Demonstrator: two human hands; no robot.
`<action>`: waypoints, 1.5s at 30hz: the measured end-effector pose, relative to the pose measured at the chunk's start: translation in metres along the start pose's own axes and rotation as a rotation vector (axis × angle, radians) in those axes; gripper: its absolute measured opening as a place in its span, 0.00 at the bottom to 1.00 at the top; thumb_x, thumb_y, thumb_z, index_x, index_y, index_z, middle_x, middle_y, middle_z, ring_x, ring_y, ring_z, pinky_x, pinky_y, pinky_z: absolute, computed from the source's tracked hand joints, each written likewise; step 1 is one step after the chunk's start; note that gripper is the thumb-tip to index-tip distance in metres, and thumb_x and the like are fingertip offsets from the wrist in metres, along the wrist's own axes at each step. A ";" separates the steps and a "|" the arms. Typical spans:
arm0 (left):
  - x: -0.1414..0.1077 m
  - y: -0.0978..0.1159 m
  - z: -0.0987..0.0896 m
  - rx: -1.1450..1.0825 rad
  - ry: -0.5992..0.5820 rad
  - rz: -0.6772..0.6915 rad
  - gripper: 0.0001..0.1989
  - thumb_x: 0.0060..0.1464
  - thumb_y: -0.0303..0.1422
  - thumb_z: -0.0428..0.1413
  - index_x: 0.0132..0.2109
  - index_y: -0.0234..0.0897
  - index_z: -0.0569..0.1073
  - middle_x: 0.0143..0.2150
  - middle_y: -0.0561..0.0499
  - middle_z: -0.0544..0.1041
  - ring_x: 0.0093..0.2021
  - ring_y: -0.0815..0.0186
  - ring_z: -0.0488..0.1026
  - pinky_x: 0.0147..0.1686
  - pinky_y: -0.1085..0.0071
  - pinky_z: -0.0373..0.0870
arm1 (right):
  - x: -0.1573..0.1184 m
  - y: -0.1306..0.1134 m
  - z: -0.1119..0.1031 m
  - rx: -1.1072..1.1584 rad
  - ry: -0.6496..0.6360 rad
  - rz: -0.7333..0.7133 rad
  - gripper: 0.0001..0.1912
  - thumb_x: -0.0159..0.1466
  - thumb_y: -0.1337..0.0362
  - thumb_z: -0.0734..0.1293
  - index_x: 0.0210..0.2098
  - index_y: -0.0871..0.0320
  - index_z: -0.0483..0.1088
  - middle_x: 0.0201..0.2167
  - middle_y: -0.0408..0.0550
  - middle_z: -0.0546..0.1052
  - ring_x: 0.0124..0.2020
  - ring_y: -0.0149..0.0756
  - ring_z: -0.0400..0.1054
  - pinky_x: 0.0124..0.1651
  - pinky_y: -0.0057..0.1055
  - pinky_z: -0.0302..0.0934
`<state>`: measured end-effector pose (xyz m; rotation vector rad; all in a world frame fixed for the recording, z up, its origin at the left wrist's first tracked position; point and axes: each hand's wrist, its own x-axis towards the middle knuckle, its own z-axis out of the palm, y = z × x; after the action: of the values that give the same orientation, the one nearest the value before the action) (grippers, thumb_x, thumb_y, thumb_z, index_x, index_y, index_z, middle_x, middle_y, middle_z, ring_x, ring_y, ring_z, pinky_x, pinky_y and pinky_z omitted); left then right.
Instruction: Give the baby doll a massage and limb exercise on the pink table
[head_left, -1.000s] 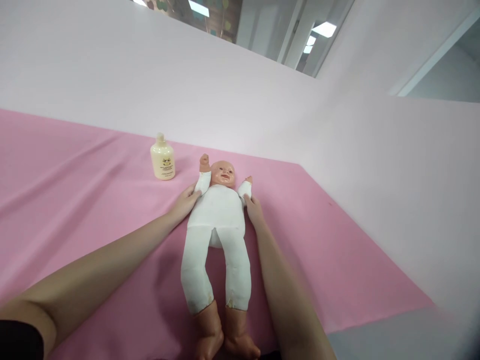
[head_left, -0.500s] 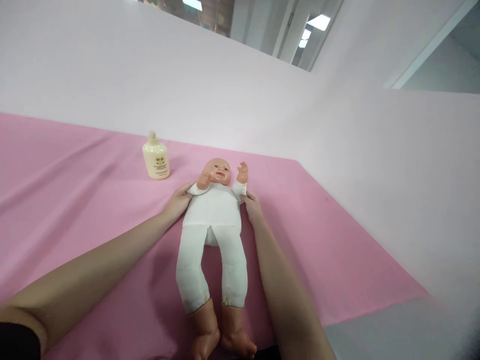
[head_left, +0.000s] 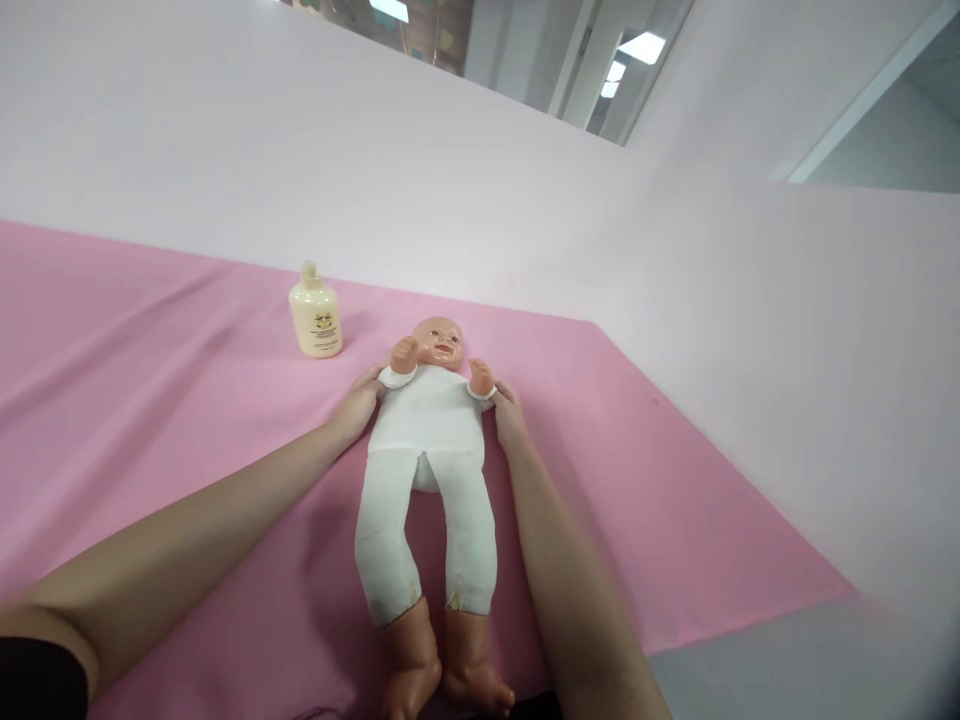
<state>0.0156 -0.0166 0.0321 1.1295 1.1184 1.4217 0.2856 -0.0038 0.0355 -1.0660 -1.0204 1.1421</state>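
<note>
A baby doll with a white cloth body lies on its back on the pink cover, its head away from me and its bare feet toward me. Its two forearms stick up beside its face. My left hand is closed around the doll's upper arm on the left, fingers partly hidden behind the sleeve. On the other side, my right hand holds the other arm near the elbow, with its fingertips mostly out of sight. A cream-coloured pump bottle with a dark printed label stands upright beyond my left hand.
The pink cover spreads over the table, creased at the left, and its edge slants down at the right. Behind it rises a white wall with a window or mirror at the top. Grey floor shows at lower right.
The doll's raised arm on the right has been lowered, its hand dropping down and slightly left, with my right hand still on it. My left hand has barely moved.
</note>
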 end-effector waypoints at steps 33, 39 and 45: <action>0.005 -0.010 -0.006 0.173 0.031 -0.020 0.30 0.61 0.49 0.59 0.62 0.34 0.78 0.65 0.34 0.84 0.67 0.38 0.79 0.71 0.46 0.72 | 0.010 0.014 -0.008 -0.232 0.115 -0.013 0.11 0.69 0.54 0.72 0.33 0.51 0.76 0.33 0.43 0.80 0.42 0.45 0.75 0.53 0.41 0.70; 0.004 -0.009 -0.006 0.162 0.041 -0.026 0.29 0.58 0.49 0.60 0.61 0.36 0.79 0.62 0.37 0.85 0.65 0.39 0.79 0.69 0.46 0.73 | 0.009 0.014 -0.007 -0.206 0.096 0.008 0.07 0.65 0.58 0.70 0.32 0.51 0.75 0.31 0.42 0.79 0.40 0.44 0.74 0.50 0.40 0.70; 0.003 -0.004 -0.005 0.155 0.004 0.002 0.30 0.47 0.43 0.62 0.58 0.38 0.79 0.57 0.40 0.85 0.59 0.41 0.81 0.65 0.47 0.75 | 0.008 0.007 -0.003 -0.136 0.041 0.009 0.06 0.60 0.61 0.70 0.36 0.51 0.80 0.35 0.43 0.86 0.47 0.49 0.79 0.58 0.42 0.73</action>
<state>0.0112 -0.0134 0.0276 1.2365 1.2477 1.3577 0.2887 0.0047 0.0285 -1.1984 -1.0742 1.0656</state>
